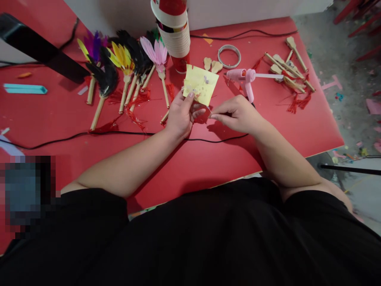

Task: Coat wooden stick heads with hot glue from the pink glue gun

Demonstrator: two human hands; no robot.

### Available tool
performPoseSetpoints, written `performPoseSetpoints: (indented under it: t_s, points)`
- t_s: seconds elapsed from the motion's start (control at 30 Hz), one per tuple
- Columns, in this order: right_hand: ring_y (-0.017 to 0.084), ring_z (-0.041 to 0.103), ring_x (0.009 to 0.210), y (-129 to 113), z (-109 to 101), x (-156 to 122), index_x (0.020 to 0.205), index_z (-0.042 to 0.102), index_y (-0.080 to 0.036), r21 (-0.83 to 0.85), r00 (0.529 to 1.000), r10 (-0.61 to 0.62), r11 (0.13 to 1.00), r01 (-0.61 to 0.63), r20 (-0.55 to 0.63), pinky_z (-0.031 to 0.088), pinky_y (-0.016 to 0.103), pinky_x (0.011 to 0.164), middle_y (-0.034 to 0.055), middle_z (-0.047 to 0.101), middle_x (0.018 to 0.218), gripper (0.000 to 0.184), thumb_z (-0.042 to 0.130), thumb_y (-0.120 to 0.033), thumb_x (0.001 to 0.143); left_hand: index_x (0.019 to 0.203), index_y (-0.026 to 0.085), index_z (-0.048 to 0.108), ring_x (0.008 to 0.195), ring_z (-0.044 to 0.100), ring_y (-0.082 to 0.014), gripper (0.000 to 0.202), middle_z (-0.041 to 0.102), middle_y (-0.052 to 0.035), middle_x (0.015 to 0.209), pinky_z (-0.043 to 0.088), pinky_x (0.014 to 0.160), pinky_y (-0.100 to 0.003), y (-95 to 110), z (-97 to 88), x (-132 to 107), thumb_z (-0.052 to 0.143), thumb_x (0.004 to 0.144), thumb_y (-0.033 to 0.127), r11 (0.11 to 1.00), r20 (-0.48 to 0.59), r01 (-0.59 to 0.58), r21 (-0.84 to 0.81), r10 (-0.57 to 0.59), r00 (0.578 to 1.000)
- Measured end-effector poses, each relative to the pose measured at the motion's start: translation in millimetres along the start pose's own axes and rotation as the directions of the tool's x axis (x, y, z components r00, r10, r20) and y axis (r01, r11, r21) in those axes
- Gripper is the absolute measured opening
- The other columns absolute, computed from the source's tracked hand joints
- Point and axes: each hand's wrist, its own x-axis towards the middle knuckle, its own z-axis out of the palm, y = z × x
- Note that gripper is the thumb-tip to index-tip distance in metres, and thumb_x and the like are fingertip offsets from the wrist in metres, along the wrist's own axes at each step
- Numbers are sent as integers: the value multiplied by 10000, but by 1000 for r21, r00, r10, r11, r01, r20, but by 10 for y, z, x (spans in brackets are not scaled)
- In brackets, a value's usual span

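Note:
My left hand (180, 115) pinches the lower left edge of a yellow paper square (201, 84) smeared with bits of glue, lifting it off the red table (208, 159). My right hand (235, 115) is just right of it, its fingers pressed together on something small and thin that I cannot make out. A pink glue gun (245, 77) stands right behind my right hand, nozzle toward the paper.
Several feathered wooden sticks (125, 75) lie at the back left. Bare wooden sticks with red tassels (290, 73) lie at the back right. A stack of paper cups (174, 31), a tape ring (229, 56) and a black cable (89, 135) are also on the table.

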Motion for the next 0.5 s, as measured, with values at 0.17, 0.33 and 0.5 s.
performPoseSetpoints:
  t_s: [0.17,0.33,0.5]
  points:
    - [220,826,874,-149,-17,-49,1057,931,-280,117,968,-162,983,141,191,631,360,882,63,897,974,315,786,-532,1179,1536,381,710,1036,889,-217,640,864,-13,1044,732,869,-321,-7,-19,41,802,1073,813,1000,-37,7,-10,-7,999]
    - [179,814,863,-318,-46,4,1103,947,-254,321,882,-268,936,143,387,619,310,857,72,896,965,350,767,-538,1201,1533,392,714,1126,893,-233,582,903,-30,1224,716,811,-310,-68,-64,67,856,1072,717,998,-67,14,-58,-18,998]
    - [203,727,806,-277,-295,-64,910,891,-269,114,988,-34,993,16,154,586,388,793,63,851,893,351,862,-569,1089,1571,375,717,1215,877,-254,613,902,-65,1337,700,786,-293,-69,-30,40,872,1071,694,998,-84,7,-61,-12,996]
